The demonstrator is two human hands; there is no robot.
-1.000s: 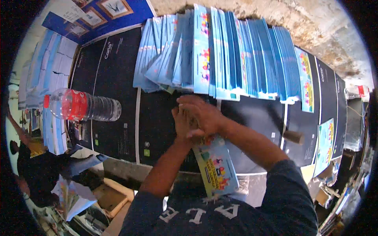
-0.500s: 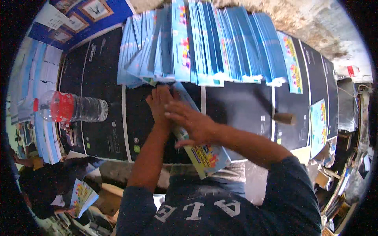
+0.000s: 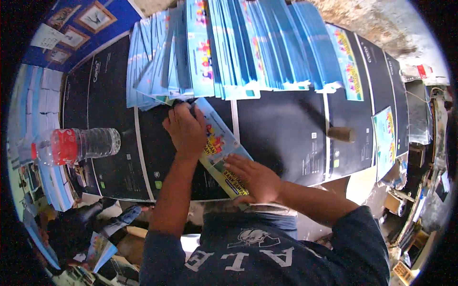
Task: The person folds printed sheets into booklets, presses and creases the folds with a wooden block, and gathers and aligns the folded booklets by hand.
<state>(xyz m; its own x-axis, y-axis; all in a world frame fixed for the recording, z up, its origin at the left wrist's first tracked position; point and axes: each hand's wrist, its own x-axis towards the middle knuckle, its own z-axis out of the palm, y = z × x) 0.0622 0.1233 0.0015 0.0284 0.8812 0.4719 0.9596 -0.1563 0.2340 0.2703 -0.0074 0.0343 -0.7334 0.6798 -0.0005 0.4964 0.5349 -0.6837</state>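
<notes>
A long blue and yellow printed booklet (image 3: 220, 135) lies slanted across the black table, its near end at the front edge. My left hand (image 3: 186, 131) is closed at the booklet's far left corner, its fingers curled by a small dark thing that they mostly hide. On the near end of the booklet my right hand (image 3: 255, 178) lies flat, fingers stretched out and palm down. Just beyond my left hand is a long row of similar blue booklets (image 3: 238, 52), overlapping and leaning on one another.
A water bottle (image 3: 78, 145) lies on its side at the left. To the right are a wooden-handled tool (image 3: 342, 134) and a single booklet (image 3: 384, 136). Paper stacks (image 3: 45, 95) stand far left. At lower left, another person holds several booklets (image 3: 101, 251).
My right hand has slid along the booklet toward its near end, away from my left hand. My left hand stays at the far end. The whole view has shifted slightly.
</notes>
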